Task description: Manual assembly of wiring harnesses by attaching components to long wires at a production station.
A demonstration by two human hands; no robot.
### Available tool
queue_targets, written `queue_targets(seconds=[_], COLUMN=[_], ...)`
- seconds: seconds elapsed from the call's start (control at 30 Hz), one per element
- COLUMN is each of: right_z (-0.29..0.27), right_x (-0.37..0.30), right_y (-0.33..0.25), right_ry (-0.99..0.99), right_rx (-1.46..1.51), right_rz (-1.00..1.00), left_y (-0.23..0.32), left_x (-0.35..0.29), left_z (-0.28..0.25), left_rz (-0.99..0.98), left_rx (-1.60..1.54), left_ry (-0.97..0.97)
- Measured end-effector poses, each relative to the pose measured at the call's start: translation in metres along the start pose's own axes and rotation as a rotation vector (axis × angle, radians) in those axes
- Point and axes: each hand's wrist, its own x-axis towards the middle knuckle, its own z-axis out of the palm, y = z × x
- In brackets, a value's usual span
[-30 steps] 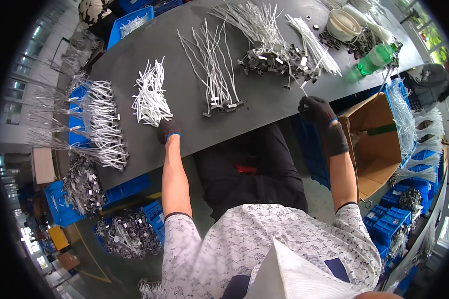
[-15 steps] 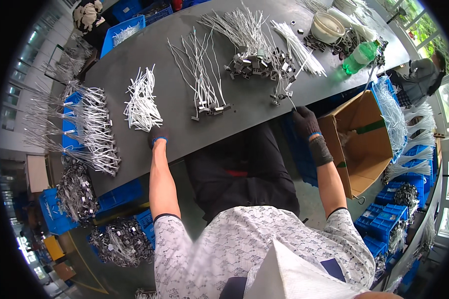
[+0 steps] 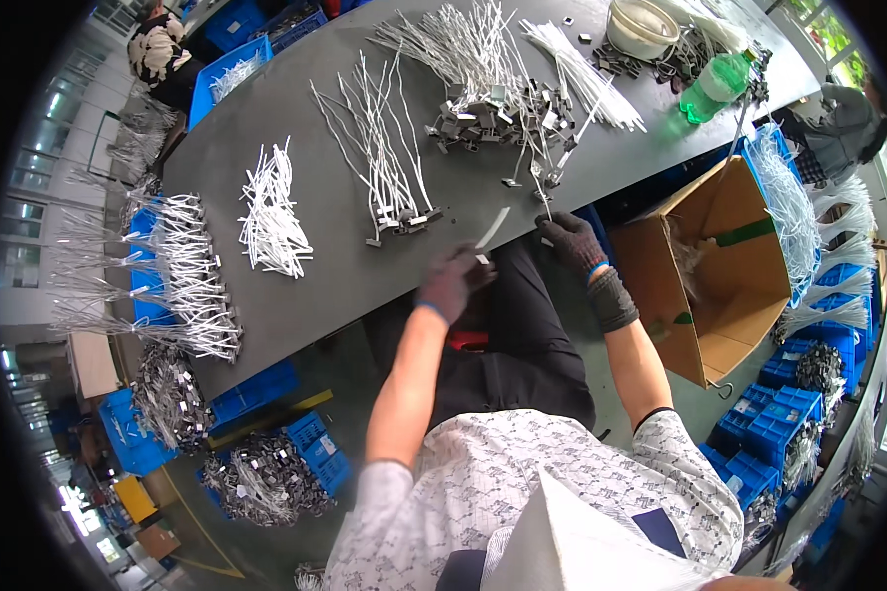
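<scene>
My left hand [image 3: 448,283], in a dark knit glove and smeared by motion, is closed with a short white tube [image 3: 494,228] sticking up out of it. At the table's near edge my gloved right hand [image 3: 572,241] pinches the end of a thin white wire [image 3: 544,202], which runs up toward a heap of wires with dark metal clips [image 3: 493,118]. Left of that heap lies a smaller spread of wires [image 3: 389,163], their clips toward me. Farther left is a loose pile of white tubes [image 3: 273,212].
An open cardboard box [image 3: 739,305] stands right of my arm. A green bottle [image 3: 716,87], a white tub [image 3: 643,28] and a bundle of straight white tubes [image 3: 591,84] are on the far right. Wire bundles [image 3: 192,276] line the table's left end. Blue crates [image 3: 759,424] stand around.
My left hand has left the white tube pile and moved right, close to my right hand, bringing a tube. My right hand has shifted slightly left and down, still at the wire.
</scene>
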Motion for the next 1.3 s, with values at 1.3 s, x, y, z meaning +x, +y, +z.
queue_targets(seconds=[1.3], right_z=[-0.044], right_x=[-0.297], right_y=[0.066], right_ry=[0.084], right_rx=[-0.637], right_rz=[0.497], left_y=[-0.009], left_x=[0.162], left_z=[0.134], left_rz=[0.103], left_rx=[0.361], left_ry=[0.230])
